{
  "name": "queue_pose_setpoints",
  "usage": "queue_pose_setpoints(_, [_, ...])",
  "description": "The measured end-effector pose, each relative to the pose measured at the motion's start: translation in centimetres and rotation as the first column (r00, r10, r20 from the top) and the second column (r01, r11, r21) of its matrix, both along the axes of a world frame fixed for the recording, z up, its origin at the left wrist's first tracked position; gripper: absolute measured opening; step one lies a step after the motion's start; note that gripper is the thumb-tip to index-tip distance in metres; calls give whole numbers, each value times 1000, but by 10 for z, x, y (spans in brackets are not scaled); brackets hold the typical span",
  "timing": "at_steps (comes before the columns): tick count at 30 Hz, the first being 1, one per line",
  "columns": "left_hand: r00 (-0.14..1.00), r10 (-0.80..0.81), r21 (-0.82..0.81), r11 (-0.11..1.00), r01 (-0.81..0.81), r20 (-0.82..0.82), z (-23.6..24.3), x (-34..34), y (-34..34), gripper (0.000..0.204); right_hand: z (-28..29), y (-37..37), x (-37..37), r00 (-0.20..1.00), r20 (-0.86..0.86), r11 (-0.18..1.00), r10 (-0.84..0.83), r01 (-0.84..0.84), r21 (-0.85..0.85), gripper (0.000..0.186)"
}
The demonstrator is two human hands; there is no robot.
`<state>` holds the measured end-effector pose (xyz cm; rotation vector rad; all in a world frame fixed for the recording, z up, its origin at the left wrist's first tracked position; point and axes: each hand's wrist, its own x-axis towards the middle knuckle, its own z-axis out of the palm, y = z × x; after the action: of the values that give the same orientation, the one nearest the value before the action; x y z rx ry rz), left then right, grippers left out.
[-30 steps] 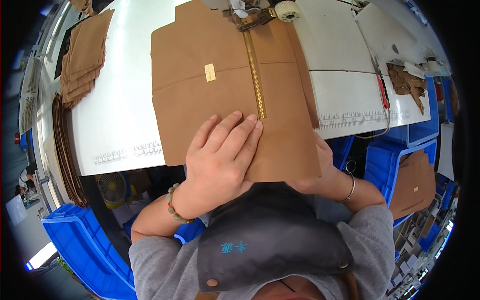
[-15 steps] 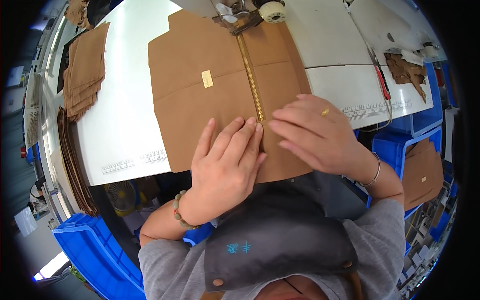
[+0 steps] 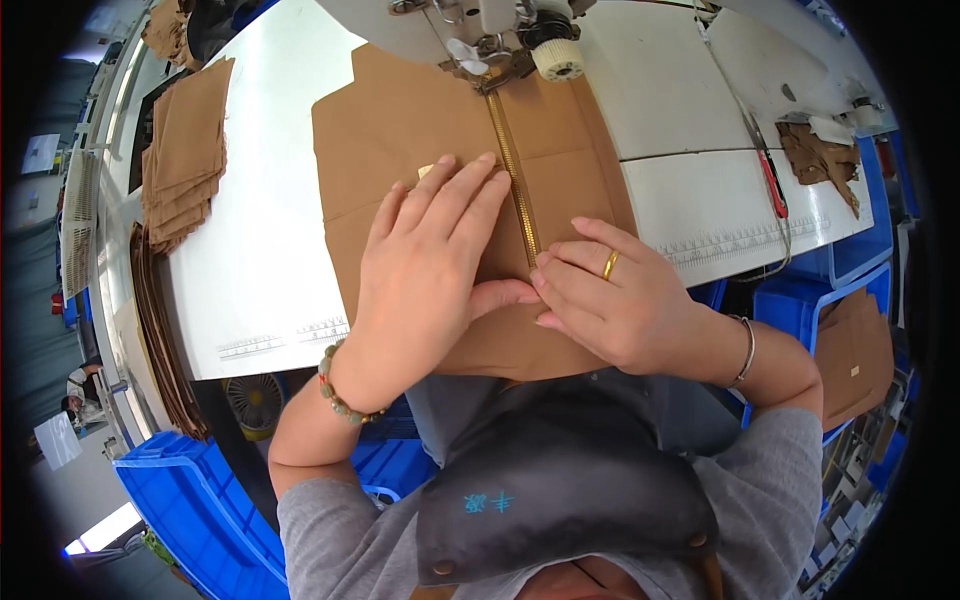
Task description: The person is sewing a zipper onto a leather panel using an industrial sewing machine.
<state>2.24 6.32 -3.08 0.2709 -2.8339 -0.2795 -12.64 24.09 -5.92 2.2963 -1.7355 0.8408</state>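
Observation:
A brown fabric panel (image 3: 400, 120) lies flat on the white sewing table, a gold-toothed zipper (image 3: 514, 185) running down it. The zipper's far end is under the presser foot (image 3: 490, 82) of a sewing machine. My left hand (image 3: 420, 265) rests on the panel left of the zipper, open, its fingers stretched forward and thumb pointing at the zipper's near end. It partly covers a small pale-yellow tag (image 3: 425, 171). My right hand (image 3: 612, 300), with a gold ring, has its fingers bent and closed on the panel beside the zipper's near end; the thumb tip is low against the fabric.
Stacked brown pieces (image 3: 185, 150) lie on the table's left, with more hanging over its left edge (image 3: 160, 340). Red-handled snips (image 3: 773, 185) and fabric scraps (image 3: 815, 160) are at the right. Blue bins (image 3: 200, 510) flank me below table height.
My left hand has slid forward along the zipper, onto the tag, its thumb now spread. The right hand has come down onto the panel at the zipper's near end.

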Motion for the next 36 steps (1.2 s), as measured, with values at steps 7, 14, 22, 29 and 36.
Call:
queue_pose_setpoints(7, [989,-48,-12,999,50,143,3,-6,-10,92,12,-7,-21,996,18,984,91,-93,151,32])
queue_pose_setpoints(14, [989,-33,-35,999,38,144,4,-7,-9,92,16,-26,-42,985,-85,954,-148,165,251,78])
queue_pose_setpoints(22, [995,-41,-46,998,46,89,0,-22,-24,90,14,-37,-52,978,-142,954,-155,186,236,84])
queue_pose_setpoints(29, [997,-36,-74,996,41,71,0,-40,-44,90,9,-54,-64,972,-156,956,-177,207,206,81])
queue_pose_setpoints(36, [997,-56,-36,998,57,45,-1,-51,-58,87,4,-65,-70,969,-141,961,-203,225,159,76])
